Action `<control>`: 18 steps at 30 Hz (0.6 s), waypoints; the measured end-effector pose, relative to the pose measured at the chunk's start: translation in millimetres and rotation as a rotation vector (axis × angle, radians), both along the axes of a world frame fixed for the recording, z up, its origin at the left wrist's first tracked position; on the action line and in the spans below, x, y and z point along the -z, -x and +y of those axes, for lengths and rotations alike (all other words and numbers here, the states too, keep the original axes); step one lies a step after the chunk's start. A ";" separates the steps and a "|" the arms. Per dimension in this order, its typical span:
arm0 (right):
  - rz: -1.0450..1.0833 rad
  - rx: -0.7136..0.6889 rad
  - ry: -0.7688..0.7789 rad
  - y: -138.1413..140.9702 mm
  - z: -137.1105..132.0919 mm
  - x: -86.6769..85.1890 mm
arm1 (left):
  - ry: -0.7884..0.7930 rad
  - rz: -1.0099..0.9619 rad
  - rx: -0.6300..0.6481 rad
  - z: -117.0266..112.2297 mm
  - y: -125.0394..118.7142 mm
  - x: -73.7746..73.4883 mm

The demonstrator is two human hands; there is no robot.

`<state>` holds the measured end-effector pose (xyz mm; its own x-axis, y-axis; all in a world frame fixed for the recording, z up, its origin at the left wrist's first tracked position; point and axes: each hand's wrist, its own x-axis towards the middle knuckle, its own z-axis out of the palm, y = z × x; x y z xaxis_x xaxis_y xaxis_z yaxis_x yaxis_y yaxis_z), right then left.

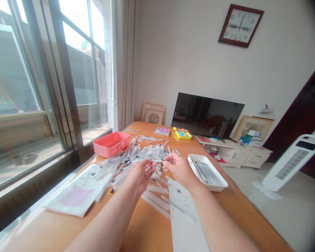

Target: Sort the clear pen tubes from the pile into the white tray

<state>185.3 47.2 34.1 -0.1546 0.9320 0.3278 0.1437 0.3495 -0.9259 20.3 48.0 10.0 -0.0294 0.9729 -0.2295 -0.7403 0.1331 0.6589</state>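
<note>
My left hand (142,173) is over the middle of the table, fingers curled in a pinch on a thin clear pen barrel (156,160) that reaches toward the other hand. Close by on the right, my right hand (179,168) has thumb and forefinger pressed together near the barrel's end; what sits in that pinch is too small to make out. Around and beyond both hands spreads a loose pile of clear pen barrels (131,154), with small black parts among them. More barrels (156,203) lie under my wrists beside a white sheet (185,224).
A white tray (220,183) of grey pens or refills stands right of my right hand. At the left are a red plastic box (101,148) and a paper booklet (78,196). A yellow box (183,135) and a colourful booklet (162,131) lie at the far end.
</note>
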 end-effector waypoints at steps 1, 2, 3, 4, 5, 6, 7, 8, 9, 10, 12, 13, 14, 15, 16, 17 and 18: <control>-0.002 -0.004 -0.002 -0.1 0.1 0.4 | -0.001 0.008 0.000 -0.2 -0.2 -0.2; -0.003 -0.009 -0.005 -0.2 0.3 0.9 | -0.002 0.016 0.000 -0.2 -0.4 -0.1; -0.005 -0.014 -0.009 -0.4 0.6 1.5 | -0.003 0.023 -0.003 -0.1 -0.6 0.1; -0.007 -0.018 -0.012 -0.7 1.0 2.2 | -0.007 0.029 -0.005 0.1 -0.7 0.5; -0.010 -0.019 -0.013 -1.0 1.5 2.9 | -0.013 0.034 -0.008 0.4 -0.9 1.1; -0.015 -0.018 -0.013 -1.2 2.0 3.5 | -0.021 0.038 -0.011 0.7 -1.0 1.6; -0.021 -0.016 -0.014 -1.5 2.4 3.9 | -0.029 0.042 -0.011 1.0 -1.1 2.2; -0.025 -0.014 -0.014 -1.6 2.7 4.1 | -0.036 0.044 -0.012 1.3 -1.1 2.6; -0.031 -0.012 -0.016 -1.7 2.8 4.1 | -0.040 0.046 -0.011 1.5 -1.2 2.9; -0.037 -0.011 -0.019 -1.7 2.8 3.9 | -0.043 0.048 -0.010 1.5 -1.2 3.0; -0.045 -0.011 -0.021 -1.6 2.3 3.0 | -0.042 0.052 -0.008 1.2 -1.2 3.0; -0.045 -0.011 -0.020 -1.5 2.0 2.4 | -0.041 0.055 -0.007 0.9 -1.1 2.9; -0.046 -0.010 -0.014 -1.4 1.6 1.7 | -0.041 0.058 -0.006 0.6 -1.1 2.8; -0.045 -0.008 -0.005 -1.3 1.3 1.1 | -0.041 0.060 -0.005 0.2 -1.1 2.6; -0.042 -0.006 0.005 -1.3 1.0 0.6 | -0.041 0.061 -0.003 -0.3 -1.1 2.5; -0.038 -0.003 0.015 -1.3 0.8 0.2 | -0.042 0.061 -0.001 -0.7 -1.2 2.3; -0.035 -0.002 0.024 -1.2 0.7 0.0 | -0.045 0.061 0.002 -1.2 -1.3 2.1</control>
